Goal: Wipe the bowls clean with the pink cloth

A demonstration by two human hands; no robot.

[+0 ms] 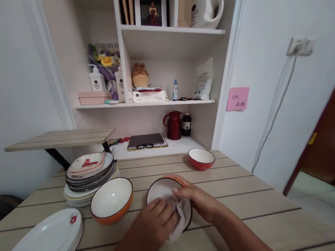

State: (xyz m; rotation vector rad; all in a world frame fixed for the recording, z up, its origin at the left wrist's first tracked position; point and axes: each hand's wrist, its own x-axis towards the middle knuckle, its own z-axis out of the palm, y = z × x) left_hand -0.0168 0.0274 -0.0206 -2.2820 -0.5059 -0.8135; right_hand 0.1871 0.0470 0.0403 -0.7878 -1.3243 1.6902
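Our left hand (154,220) hides the cloth (179,219) partly, fingers curled on it inside the bowl (160,188); our right hand (194,198) grips the bowl's rim near the desk's (250,204) front edge.

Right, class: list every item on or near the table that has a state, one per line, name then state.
left hand: pressing a cloth inside the held bowl
right hand: gripping the held bowl's rim
held bowl: tilted towards the camera
orange bowl: upright, empty
red bowl: upright, empty
plate stack: piled unevenly
white plates: stacked flat
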